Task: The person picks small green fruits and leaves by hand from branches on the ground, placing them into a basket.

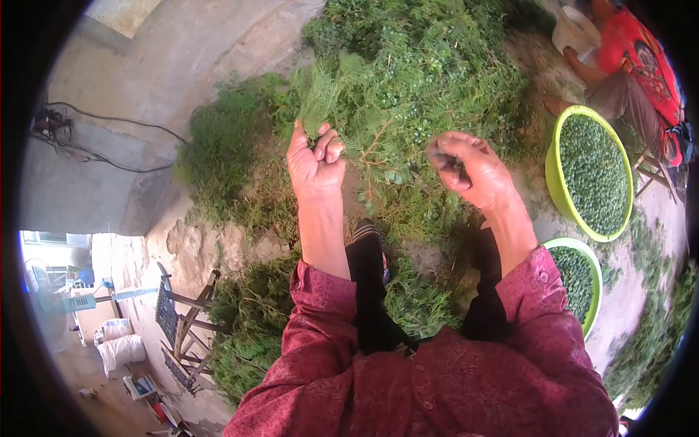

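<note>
My left hand [317, 159] is closed around the lower end of a feathery green sprig [314, 95], which points up and away from me. To the right, my right hand [477, 169] is held in the air with its fingers curled together; whatever lies inside them is too dark and blurred to make out. A large pile of leafy green branches [429, 65] with small pale-green berries lies on the ground beyond both hands. Between the hands, a thin brown twig [376, 142] shows among the greenery.
A yellow-green basin [555, 178] full of green berries stands at the right, and another green-rimmed basin [599, 280] of berries sits nearer me. A person in red [641, 54] sits beyond with a white bucket [571, 30]. Wooden chair [191, 317] and cables [109, 160] lie left.
</note>
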The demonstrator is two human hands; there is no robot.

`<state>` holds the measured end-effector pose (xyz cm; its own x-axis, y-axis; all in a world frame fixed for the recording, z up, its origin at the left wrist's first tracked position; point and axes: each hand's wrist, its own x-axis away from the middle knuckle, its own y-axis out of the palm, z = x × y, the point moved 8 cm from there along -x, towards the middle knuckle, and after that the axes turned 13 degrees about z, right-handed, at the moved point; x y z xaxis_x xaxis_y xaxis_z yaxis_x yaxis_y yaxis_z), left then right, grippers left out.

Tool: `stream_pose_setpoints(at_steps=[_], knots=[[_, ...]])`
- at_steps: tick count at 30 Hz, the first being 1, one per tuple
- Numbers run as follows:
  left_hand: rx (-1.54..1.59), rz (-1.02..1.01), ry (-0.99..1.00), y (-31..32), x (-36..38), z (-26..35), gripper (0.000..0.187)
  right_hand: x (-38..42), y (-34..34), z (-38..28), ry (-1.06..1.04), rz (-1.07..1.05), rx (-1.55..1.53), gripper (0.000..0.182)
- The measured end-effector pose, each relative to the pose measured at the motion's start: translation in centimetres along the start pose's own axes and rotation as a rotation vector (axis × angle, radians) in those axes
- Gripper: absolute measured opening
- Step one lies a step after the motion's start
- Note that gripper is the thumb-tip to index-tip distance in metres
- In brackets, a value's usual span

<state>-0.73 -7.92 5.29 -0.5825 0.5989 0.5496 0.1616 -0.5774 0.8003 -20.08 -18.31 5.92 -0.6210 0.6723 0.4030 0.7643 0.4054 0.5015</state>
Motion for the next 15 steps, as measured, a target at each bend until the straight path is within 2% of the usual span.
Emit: stream_pose_setpoints(at_steps=[2,3,6,10,15], knots=[[0.004,-0.001,-0.001,0.1,0.0,-0.1,0.019,0.8,1.5,1.7,0.205,-0.226,0.022,0.019],[0.003,-0.003,-0.003,0.3,0.2,-0.3,0.019,1.0,1.8,2.7,0.259,-0.232,0.098,0.029],[-0.067,-0.032,0.086,1.3,1.0,-0.5,0.019,1.5,2.3,4.3,0.339,-0.167,0.134,0.032],[-0.093,-0.026,0.079,1.0,0.6,-1.0,0.019,1.0,3.7,4.5,0.266,-0.193,0.137,0.031],[-0.088,-0.028,0.054,0.8,0.2,-0.2,0.023,1.2,3.5,4.4,0.230,-0.192,0.217,0.015]])
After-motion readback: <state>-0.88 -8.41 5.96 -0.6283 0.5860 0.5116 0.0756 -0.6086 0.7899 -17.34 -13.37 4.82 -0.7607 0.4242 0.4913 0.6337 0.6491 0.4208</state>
